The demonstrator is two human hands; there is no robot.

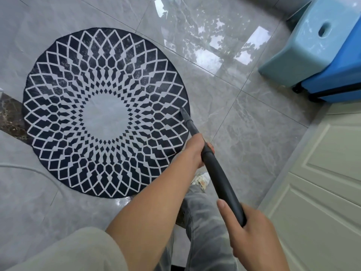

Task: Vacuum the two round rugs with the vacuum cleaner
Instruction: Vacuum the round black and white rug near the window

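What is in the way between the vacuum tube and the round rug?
Nothing visible. The left hand and right hand grip the vacuum tube, whose tip is at the round rug's right edge. Nothing lies on the rug. The blue stool stands apart, farther right.

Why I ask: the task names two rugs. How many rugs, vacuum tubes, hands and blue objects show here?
Round rug: 1
Vacuum tube: 1
Hands: 2, left hand, right hand
Blue objects: 2, stool, wheeled case
Total: 6

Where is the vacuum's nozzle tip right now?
Head view: the nozzle tip sits at the right edge of the round rug, just ahead of the left hand gripping the wand.
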